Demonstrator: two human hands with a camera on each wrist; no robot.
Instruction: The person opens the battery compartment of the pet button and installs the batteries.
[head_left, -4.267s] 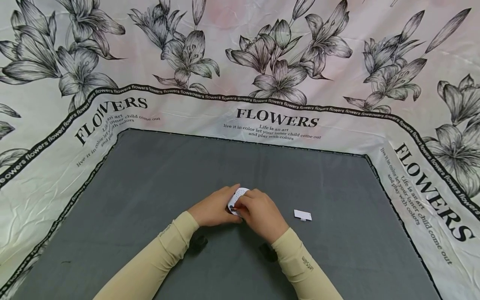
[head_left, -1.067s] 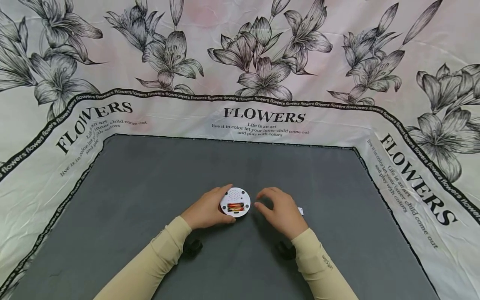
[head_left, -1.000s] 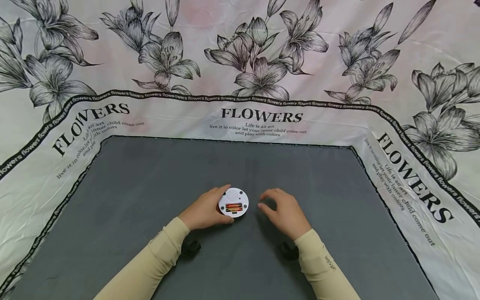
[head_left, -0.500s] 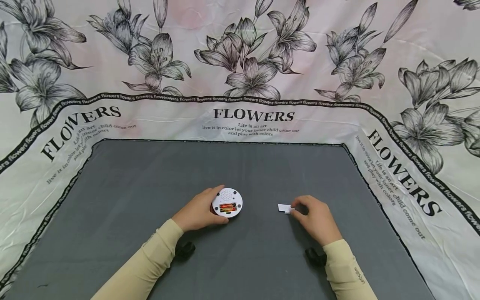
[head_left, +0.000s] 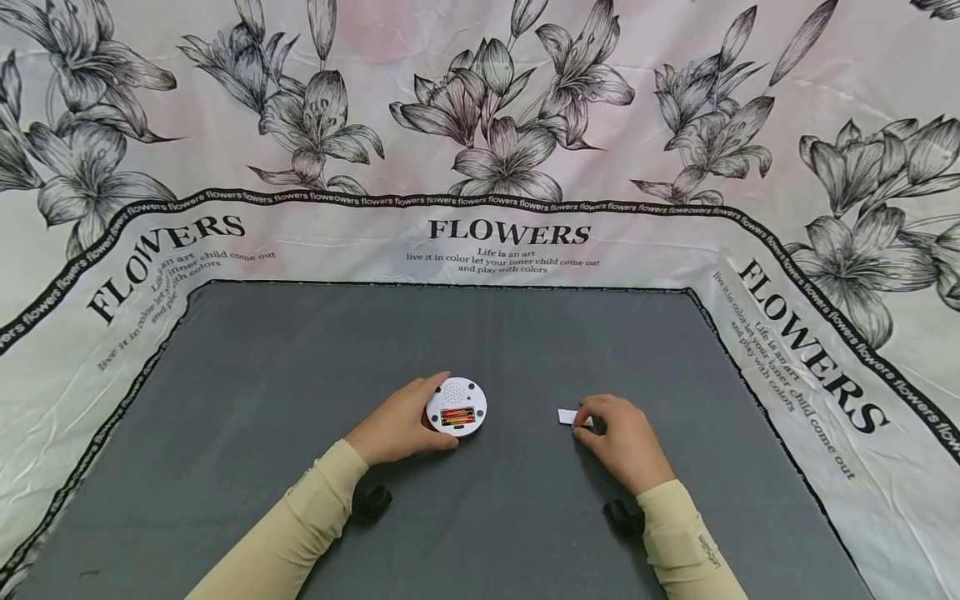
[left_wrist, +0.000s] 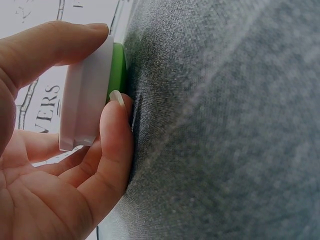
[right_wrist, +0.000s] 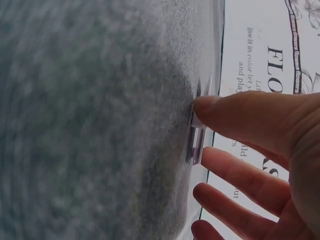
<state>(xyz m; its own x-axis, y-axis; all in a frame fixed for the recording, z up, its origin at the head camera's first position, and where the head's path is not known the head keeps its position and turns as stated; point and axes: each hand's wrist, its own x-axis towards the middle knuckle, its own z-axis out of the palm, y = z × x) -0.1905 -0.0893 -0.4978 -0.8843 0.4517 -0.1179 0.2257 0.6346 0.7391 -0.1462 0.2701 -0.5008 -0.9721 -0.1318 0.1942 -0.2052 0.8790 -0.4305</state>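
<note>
My left hand (head_left: pixel 405 423) grips a round white device (head_left: pixel 465 393) by its edge, thumb on one side and fingers on the other. Its upturned back shows small speaker holes and an uncovered compartment with batteries (head_left: pixel 457 416) in it. In the left wrist view a green part (left_wrist: pixel 117 72) of the device faces the table. To the right, my right hand (head_left: pixel 626 442) pinches a small white battery cover (head_left: pixel 566 416) at its right end. In the right wrist view the thumb is on the cover (right_wrist: pixel 196 145), which lies at the cloth.
Both hands work over a grey cloth (head_left: pixel 337 342) with a white flower-printed border (head_left: pixel 510 246). Dark wrist-worn pieces (head_left: pixel 372 502) hang below both wrists.
My right hand has left the device, moved right to the white cover, and taken hold of its end. The left hand keeps holding the device, whose battery compartment is now in plain view.
</note>
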